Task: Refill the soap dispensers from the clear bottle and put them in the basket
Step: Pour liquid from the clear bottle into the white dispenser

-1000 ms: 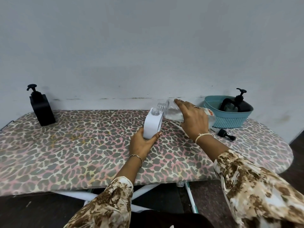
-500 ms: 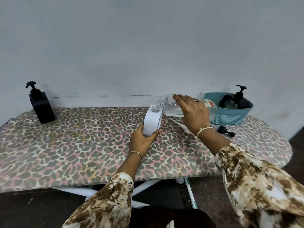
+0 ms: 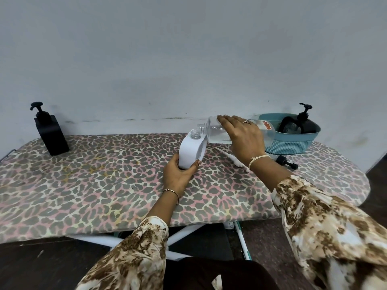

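Note:
A white soap dispenser [image 3: 189, 150] with its pump off stands on the board, its neck open. My left hand [image 3: 179, 174] grips its base. My right hand [image 3: 243, 139] holds the clear bottle [image 3: 215, 131] tipped on its side, the mouth just above and right of the dispenser's neck. Liquid lies in the bottle's lower half. A teal basket [image 3: 291, 144] behind my right hand holds a black round dispenser [image 3: 303, 123]. A black square dispenser [image 3: 51, 133] stands at the far left.
The leopard-print ironing board [image 3: 94, 181] carries everything and runs against a grey wall. A black pump head [image 3: 285, 163] with a white tube [image 3: 232, 160] lies on the board near my right wrist. Dark floor shows beyond the board's right end.
The camera view shifted a little. The bottle's mouth stays at the white dispenser's neck, and both hands keep their grips.

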Demonstrator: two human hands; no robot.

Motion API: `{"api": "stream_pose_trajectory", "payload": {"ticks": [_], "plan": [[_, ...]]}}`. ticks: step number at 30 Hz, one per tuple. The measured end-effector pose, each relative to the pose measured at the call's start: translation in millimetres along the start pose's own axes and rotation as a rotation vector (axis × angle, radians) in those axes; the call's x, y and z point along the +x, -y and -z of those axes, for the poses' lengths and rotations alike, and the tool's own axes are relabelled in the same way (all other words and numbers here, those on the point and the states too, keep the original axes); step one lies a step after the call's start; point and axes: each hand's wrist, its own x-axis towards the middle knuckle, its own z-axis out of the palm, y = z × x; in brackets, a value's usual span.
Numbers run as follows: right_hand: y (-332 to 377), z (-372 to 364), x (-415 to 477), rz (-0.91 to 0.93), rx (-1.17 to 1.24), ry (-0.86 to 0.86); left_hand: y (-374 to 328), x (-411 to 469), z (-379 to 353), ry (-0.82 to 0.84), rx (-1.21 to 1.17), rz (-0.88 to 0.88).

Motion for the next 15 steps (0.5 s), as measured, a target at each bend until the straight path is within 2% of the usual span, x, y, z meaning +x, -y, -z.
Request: {"api": "stream_pose_trajectory", "payload": {"ticks": [15], "plan": [[-3.2,2.4,6.2,0.061,-0.042,0.013,-5.6,-1.6,4.7,0.043,-0.104,0.076]]}}
